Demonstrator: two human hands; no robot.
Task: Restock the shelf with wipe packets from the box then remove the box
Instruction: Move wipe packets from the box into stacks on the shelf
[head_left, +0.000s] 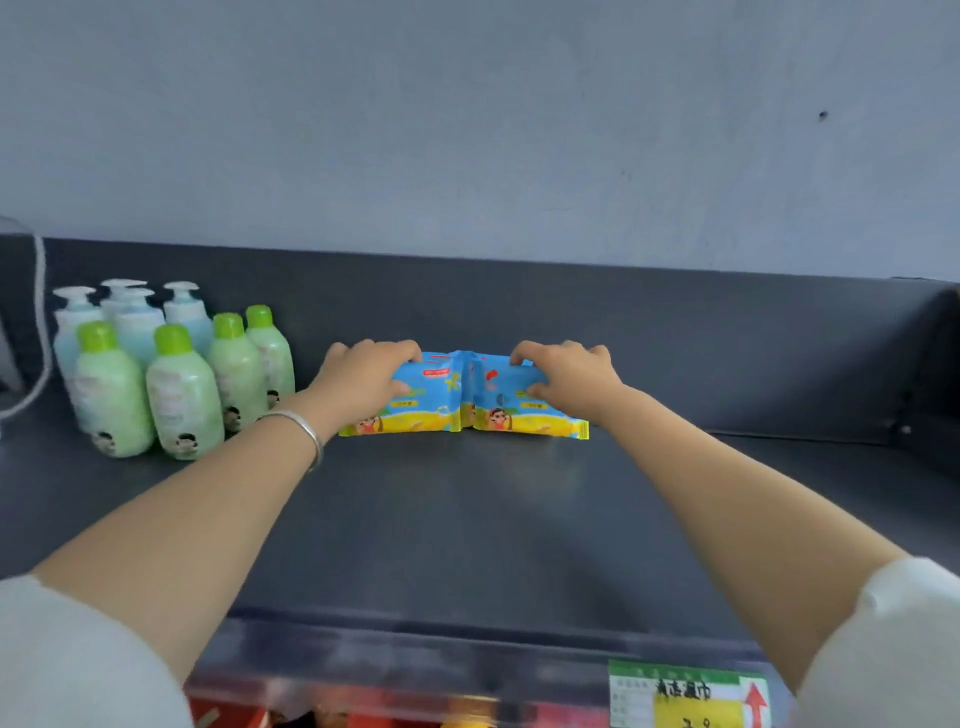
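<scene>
Two blue-and-yellow wipe packets stand side by side on the dark grey shelf (467, 519), touching at their inner edges. My left hand (363, 376) grips the top of the left wipe packet (415, 400), fingers curled over its upper edge and thumb on its front. My right hand (566, 371) holds the right wipe packet (524, 410) the same way. Both packets rest with their bottom edges on the shelf, a little behind its middle. The box is not in view.
A cluster of green-capped and white pump bottles (171, 364) stands at the shelf's left. A white cord (36, 322) hangs at the far left. The shelf's side wall (935, 364) rises on the right. A price label (685, 696) sits on the front edge.
</scene>
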